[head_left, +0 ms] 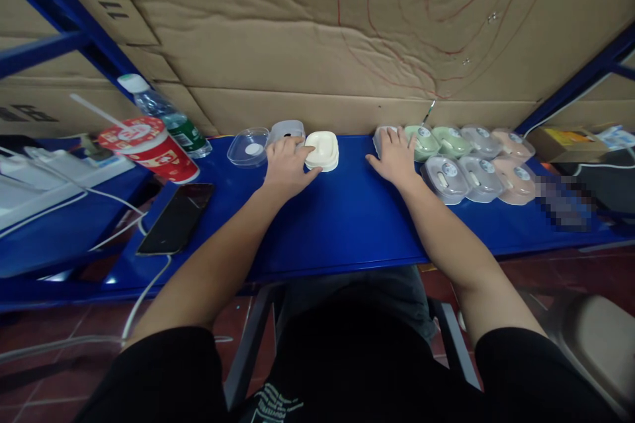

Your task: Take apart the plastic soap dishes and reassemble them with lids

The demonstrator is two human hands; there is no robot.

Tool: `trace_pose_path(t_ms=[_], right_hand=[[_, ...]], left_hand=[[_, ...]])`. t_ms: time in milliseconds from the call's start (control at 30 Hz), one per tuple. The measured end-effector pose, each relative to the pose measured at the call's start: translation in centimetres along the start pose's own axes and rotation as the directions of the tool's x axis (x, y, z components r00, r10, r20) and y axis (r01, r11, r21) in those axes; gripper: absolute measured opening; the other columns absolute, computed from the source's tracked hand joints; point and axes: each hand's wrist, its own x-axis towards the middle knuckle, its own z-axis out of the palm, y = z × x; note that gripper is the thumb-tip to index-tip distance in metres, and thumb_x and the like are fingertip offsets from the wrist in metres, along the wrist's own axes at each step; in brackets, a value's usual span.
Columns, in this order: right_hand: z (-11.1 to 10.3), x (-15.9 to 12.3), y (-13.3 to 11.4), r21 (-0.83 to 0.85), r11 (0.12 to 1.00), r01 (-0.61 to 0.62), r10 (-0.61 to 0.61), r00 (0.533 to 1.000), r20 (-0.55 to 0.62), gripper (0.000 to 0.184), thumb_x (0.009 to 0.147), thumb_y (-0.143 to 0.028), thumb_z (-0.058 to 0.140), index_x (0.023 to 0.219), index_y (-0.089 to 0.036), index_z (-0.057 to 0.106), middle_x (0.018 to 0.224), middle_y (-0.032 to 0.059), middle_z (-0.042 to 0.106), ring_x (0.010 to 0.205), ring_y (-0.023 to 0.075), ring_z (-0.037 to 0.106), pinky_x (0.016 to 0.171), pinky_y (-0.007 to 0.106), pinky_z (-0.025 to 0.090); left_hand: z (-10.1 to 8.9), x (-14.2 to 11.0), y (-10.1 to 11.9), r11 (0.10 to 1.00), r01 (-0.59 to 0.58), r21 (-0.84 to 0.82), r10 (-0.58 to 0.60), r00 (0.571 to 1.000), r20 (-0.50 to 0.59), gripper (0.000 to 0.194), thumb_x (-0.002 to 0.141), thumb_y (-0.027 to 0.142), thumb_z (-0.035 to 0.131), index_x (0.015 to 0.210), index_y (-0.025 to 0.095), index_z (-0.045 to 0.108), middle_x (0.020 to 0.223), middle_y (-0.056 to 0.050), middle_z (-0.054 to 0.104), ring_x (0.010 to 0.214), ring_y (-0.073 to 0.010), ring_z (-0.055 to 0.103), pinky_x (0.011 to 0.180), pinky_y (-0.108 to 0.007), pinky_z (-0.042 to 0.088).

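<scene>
My left hand (288, 164) lies on the blue shelf (342, 218) with fingers spread, its tips touching a clear box (286, 130) and the side of a cream box stack (322, 149). A clear lid (248, 146) lies just left of it. My right hand (394, 155) rests flat with fingers apart on a whitish box (381, 135) at the left end of a group of lidded boxes in green (421, 141), clear (446, 178) and pink (518, 180). Neither hand grips anything.
A black phone (176, 218) with a white cable lies at the left, behind it a red cup with a straw (151, 145) and a water bottle (169, 115). Cardboard sheets (317, 33) form the back wall. A chair seat (595, 337) stands at lower right.
</scene>
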Motion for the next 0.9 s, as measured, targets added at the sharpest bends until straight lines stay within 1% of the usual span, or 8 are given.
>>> trace_pose_path(t_ms=[133,233,333,500,600,733,800,900], right_hand=[[0.1,0.1,0.4,0.019,1.000,-0.024,0.023,0.998,0.050,0.077,0.094,-0.046,0.073,0.160,-0.012,0.052,0.173,0.0263,0.044,0.162,0.0513,0.034,0.129,0.081,0.018],[0.3,0.1,0.0,0.154,0.987,0.039,-0.041,0.999,0.007,0.058,0.092,-0.049,0.077,0.142,-0.020,0.067,0.159,0.0201,0.059,0.152,0.0447,0.050,0.127,0.072,0.034],[0.6,0.1,-0.3,0.247,0.965,0.086,-0.081,0.996,-0.031,0.060,0.086,-0.044,0.082,0.140,-0.022,0.068,0.155,0.0185,0.060,0.147,0.0415,0.054,0.122,0.063,0.046],[0.8,0.3,-0.1,0.317,0.941,0.116,-0.084,0.990,-0.114,0.046,0.090,-0.033,0.072,0.134,-0.020,0.072,0.146,0.0162,0.067,0.138,0.0372,0.063,0.118,0.056,0.052],[0.2,0.3,-0.1,0.336,0.934,0.124,-0.041,0.969,-0.242,0.046,0.101,-0.045,0.058,0.136,-0.019,0.069,0.143,0.0167,0.071,0.137,0.0359,0.064,0.119,0.056,0.051],[-1.1,0.0,-0.4,0.381,0.922,0.065,0.079,0.933,-0.352,0.067,0.112,-0.060,0.021,0.155,-0.020,0.055,0.145,0.0197,0.069,0.137,0.0365,0.066,0.113,0.058,0.055],[-1.6,-0.4,-0.7,0.502,0.863,0.064,0.119,0.938,-0.325,0.075,0.111,-0.070,0.014,0.153,-0.024,0.056,0.133,0.0170,0.075,0.121,0.0347,0.075,0.101,0.055,0.061],[-1.6,-0.8,-1.7,0.710,0.697,0.096,0.101,0.968,-0.231,0.077,0.102,-0.088,0.029,0.132,-0.028,0.066,0.104,0.0089,0.079,0.084,0.0268,0.080,0.077,0.044,0.066]], left_hand=[[-0.3,-0.1,0.4,1.000,0.000,-0.003,0.000,1.000,0.016,0.046,0.093,0.045,0.077,0.134,0.025,0.074,0.157,-0.016,0.059,0.147,-0.0460,0.048,0.120,-0.066,0.035],[-0.4,-0.1,0.4,1.000,0.006,-0.013,-0.006,0.999,0.037,0.046,0.093,0.045,0.076,0.134,0.025,0.074,0.156,-0.016,0.058,0.146,-0.0457,0.048,0.120,-0.066,0.035],[-0.4,0.0,0.3,1.000,0.017,-0.018,-0.016,0.999,0.049,0.046,0.093,0.045,0.076,0.134,0.025,0.074,0.156,-0.016,0.058,0.147,-0.0456,0.047,0.121,-0.065,0.034],[-0.3,0.0,0.1,1.000,0.021,-0.022,-0.020,0.998,0.052,0.047,0.093,0.045,0.075,0.135,0.024,0.073,0.156,-0.016,0.058,0.147,-0.0443,0.047,0.122,-0.064,0.034],[-0.5,0.0,0.2,0.999,0.009,-0.041,-0.008,1.000,0.028,0.048,0.094,0.044,0.075,0.138,0.025,0.071,0.156,-0.016,0.059,0.147,-0.0443,0.048,0.122,-0.064,0.035],[-1.3,-0.2,1.1,0.995,-0.072,-0.073,0.069,0.997,-0.045,0.054,0.096,0.044,0.073,0.146,0.028,0.065,0.161,-0.016,0.056,0.150,-0.0438,0.048,0.123,-0.065,0.035],[-2.0,-0.4,2.0,0.985,-0.154,-0.072,0.150,0.987,-0.057,0.057,0.095,0.046,0.075,0.149,0.031,0.063,0.168,-0.015,0.050,0.154,-0.0445,0.044,0.125,-0.066,0.033],[-2.9,-0.7,3.2,0.952,-0.298,-0.071,0.299,0.954,0.008,0.055,0.092,0.048,0.078,0.144,0.033,0.067,0.175,-0.013,0.042,0.161,-0.0458,0.037,0.126,-0.069,0.030]])
